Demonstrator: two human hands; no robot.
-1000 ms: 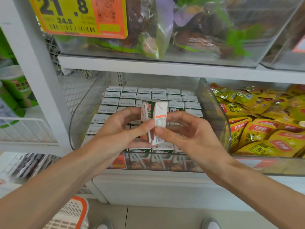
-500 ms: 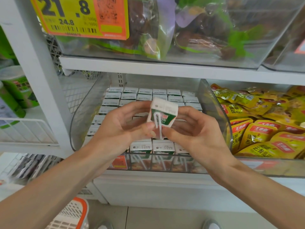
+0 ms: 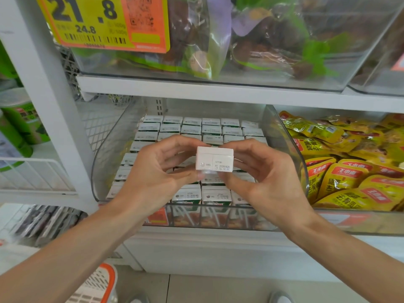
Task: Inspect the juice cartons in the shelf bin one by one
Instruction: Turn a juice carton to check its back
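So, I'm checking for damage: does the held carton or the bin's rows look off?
Nothing stands out. The carton, pinched between left hand and right hand, looks square and undented, printed top facing the camera. Visible cartons in the bin stand in even rows; the hands hide some.

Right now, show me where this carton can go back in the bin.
Cartons pack the bin edge to edge; any empty slot hides behind the left hand and right hand. Bare room: apparently a strip along the bin's left wall, and overhead below the upper shelf.

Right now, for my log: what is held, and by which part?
A juice carton, gripped at its sides: left hand on one, right hand on the other.
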